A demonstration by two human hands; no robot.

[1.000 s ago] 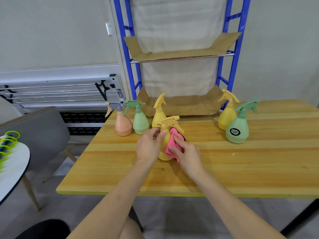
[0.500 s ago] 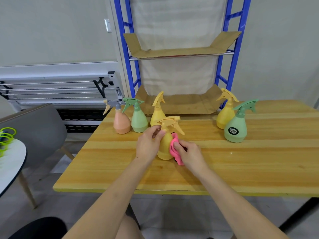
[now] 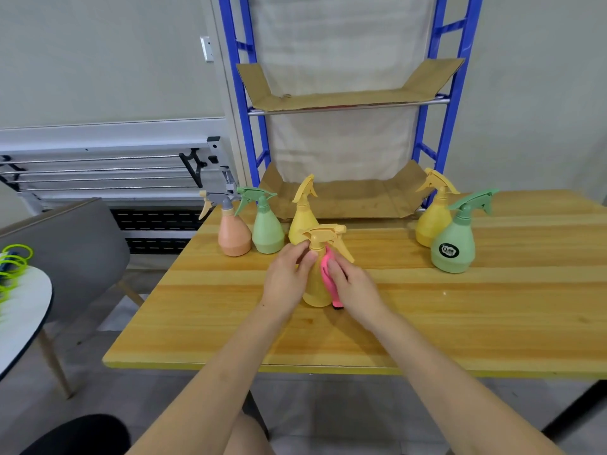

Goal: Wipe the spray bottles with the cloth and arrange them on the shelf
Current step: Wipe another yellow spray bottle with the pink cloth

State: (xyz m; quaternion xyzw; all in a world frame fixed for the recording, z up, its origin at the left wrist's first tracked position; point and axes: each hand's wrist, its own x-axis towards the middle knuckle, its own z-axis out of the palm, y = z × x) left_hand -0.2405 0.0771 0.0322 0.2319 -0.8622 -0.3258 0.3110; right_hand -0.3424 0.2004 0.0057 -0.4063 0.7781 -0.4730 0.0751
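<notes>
Bottles behind on wooden table: peach bottle, pale green bottle, yellow bottle (none blocking). Centre: matte yellow spray bottle, upright, nozzle pointing right. Left hand gripping its neck; right hand pressing pink cloth against its side.

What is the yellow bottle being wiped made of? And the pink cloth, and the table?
Yellow spray bottle: looks like matte plastic, with even colour and a moulded trigger. Pink cloth: seems soft fabric, since it folds under the right hand; the exact kind is unclear. Table: looks like varnished wood, with grain lines and a slight sheen.
</notes>
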